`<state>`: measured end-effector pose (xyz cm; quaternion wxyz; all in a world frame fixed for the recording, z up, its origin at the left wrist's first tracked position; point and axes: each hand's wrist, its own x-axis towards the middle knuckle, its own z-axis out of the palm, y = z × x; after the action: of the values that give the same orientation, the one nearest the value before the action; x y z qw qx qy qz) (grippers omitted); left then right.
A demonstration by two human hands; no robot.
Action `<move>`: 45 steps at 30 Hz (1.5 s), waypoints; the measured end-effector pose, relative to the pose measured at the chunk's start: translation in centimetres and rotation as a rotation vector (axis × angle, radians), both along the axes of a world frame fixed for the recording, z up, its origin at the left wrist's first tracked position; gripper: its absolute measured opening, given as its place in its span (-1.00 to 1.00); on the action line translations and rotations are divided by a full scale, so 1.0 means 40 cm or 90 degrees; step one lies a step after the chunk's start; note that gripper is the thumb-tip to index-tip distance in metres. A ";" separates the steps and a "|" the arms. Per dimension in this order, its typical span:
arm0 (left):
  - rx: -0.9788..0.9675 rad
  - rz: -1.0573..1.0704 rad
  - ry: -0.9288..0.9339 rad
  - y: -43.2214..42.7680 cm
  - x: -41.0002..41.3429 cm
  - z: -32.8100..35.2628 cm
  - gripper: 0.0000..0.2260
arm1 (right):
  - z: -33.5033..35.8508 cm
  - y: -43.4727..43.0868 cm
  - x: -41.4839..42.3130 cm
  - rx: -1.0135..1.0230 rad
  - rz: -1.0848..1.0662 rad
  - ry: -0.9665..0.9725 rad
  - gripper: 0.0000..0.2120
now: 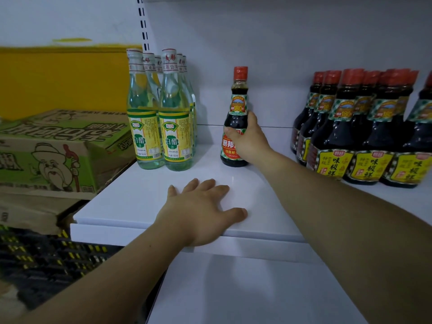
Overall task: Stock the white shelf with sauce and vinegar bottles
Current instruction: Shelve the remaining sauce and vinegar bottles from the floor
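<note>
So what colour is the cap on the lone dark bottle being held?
Red cap on the soy sauce bottle, clearest in the head view.

The pale grey-white upper wall (58,17) on the left is plain. Below it runs a wide band of yellow paint (58,78) with an uneven top edge. A white metal upright with dark slots (143,24) stands beside the smooth white back panel (280,43) of the shelving unit. The flat white shelf board (131,197) has a second white surface (245,288) below it. Left of the board lie brown cardboard boxes with green print (46,155), above a black grid with yellow marks (46,258). The light is dim and cool.
</note>
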<state>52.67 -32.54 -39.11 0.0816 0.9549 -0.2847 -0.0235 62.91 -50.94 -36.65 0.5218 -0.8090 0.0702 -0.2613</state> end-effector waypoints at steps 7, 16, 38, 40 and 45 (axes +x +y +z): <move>-0.003 -0.004 -0.001 0.000 0.000 -0.002 -0.36 | 0.012 0.007 0.002 0.020 0.001 0.011 -0.38; -0.061 0.004 0.013 0.003 0.007 -0.003 -0.36 | 0.041 0.010 -0.048 0.036 -0.010 0.063 -0.13; -0.177 0.036 0.106 0.369 -0.416 0.183 -0.31 | 0.238 0.379 -0.673 -0.349 0.145 0.185 -0.31; -0.164 0.058 0.112 0.422 -0.465 0.180 -0.30 | 0.240 0.436 -0.697 -0.364 0.182 0.185 -0.27; -0.135 0.157 0.126 0.552 -0.562 0.164 -0.28 | 0.224 0.558 -0.728 -0.378 0.276 0.174 -0.26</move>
<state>30.18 -10.46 -32.56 0.2114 0.9616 -0.1572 -0.0767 33.80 -28.62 -27.69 0.2942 -0.9481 -0.1123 -0.0440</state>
